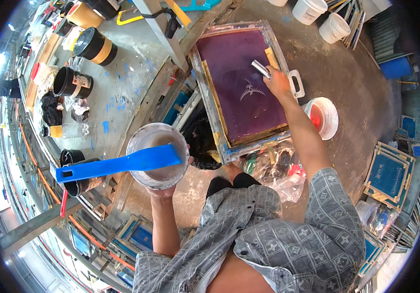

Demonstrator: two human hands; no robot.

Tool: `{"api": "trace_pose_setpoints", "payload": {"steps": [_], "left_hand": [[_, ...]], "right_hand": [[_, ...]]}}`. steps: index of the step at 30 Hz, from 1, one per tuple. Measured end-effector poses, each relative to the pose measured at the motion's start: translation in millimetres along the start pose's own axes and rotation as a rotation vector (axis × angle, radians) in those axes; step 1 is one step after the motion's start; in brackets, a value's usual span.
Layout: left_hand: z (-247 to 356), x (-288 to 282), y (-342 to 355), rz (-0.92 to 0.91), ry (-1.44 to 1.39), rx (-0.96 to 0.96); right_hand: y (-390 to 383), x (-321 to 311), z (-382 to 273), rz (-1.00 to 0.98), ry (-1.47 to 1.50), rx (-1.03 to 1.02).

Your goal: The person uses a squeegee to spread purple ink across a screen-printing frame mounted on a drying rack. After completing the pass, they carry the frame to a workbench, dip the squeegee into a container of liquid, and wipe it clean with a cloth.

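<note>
My left hand [165, 191] holds up a white plastic bucket [136, 177] from below, its fingers wrapped round the side. Across the bucket's rim lies a blue plastic spatula [122, 163], its slotted handle sticking out to the left. Something greyish shows inside the bucket. My right hand [278, 82] is closed round a short silver metal cylinder [260, 69] above the right part of a wooden-framed printing screen [227, 105]. The screen's mesh is purple, with a pale curved spiky design near its middle. A white loop handle [296, 84] shows beside my right wrist, at the frame's edge.
Right of the screen stands a white bucket [324, 117] with red-orange stuff inside. Crumpled clear plastic [288, 183] lies below the frame. A long table [117, 80] with black tubs [95, 46] runs along the left. A metal post [163, 31] stands at its edge.
</note>
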State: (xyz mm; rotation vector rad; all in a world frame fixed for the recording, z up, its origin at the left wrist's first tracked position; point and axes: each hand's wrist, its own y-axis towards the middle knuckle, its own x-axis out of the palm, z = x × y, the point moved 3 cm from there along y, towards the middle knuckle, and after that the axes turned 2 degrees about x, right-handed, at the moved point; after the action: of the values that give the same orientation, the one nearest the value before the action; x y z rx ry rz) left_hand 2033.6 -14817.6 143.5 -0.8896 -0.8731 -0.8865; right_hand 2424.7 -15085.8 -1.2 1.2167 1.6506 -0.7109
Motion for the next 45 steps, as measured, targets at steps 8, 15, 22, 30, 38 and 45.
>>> {"api": "trace_pose_setpoints", "payload": {"steps": [8, 15, 22, 30, 38, 45], "left_hand": [[-23.8, -31.3, 9.1, 0.088, 0.048, -0.029], [-43.6, -48.6, 36.5, 0.017, 0.016, -0.040], [-71.1, -35.9, 72.5, 0.067, 0.139, -0.068], [-142.0, -4.2, 131.3, -0.008, 0.137, -0.203], [-186.4, 62.9, 157.8, -0.219, 0.043, -0.261], [-170.0, 98.7, 144.3, -0.256, -0.060, -0.315]], "right_hand": [[-143.2, 16.3, -40.8, 0.108, -0.008, -0.105], [-187.8, 35.8, -107.0, -0.157, 0.067, -0.002], [-142.9, -53.6, -56.0, 0.008, 0.771, 0.180], [-125.7, -180.6, -42.4, 0.126, 0.750, -0.095], [-140.6, -247.1, -73.8, 0.204, 0.991, -0.151], [-146.3, -238.5, -77.1, 0.292, 0.806, -0.284]]}}
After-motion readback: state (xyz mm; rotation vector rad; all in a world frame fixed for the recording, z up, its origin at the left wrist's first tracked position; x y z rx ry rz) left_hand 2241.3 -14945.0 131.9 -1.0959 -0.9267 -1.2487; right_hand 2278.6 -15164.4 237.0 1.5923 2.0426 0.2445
